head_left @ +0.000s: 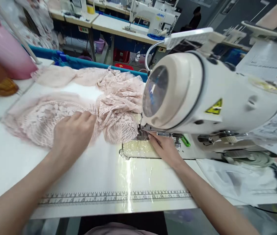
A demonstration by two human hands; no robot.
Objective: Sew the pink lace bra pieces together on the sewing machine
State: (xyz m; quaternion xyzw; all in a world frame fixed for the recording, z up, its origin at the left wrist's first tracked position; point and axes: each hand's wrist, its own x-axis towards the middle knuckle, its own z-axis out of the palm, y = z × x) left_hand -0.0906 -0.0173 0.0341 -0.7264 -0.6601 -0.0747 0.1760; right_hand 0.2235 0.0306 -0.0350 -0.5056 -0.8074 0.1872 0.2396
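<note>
Pale pink lace fabric [119,98] lies bunched across the white table, its right edge at the presser foot [142,133] of a sewing machine [177,88]. My left hand [76,130] is closed on the lace to the left of the needle area, knuckles up. Just right of the presser foot, my right hand [165,147] reaches in under the machine head. Its thumb side shows, but the other fingertips are hidden behind the machine, so what they touch cannot be made out.
A ruler strip [119,198] runs along the table's front edge. Green thread snips [185,141] lie beneath the machine arm. White cloth [238,179] rests at the right. A pink container [8,49] stands at the left. Behind is another sewing machine [153,16], with a person [195,19] farther back.
</note>
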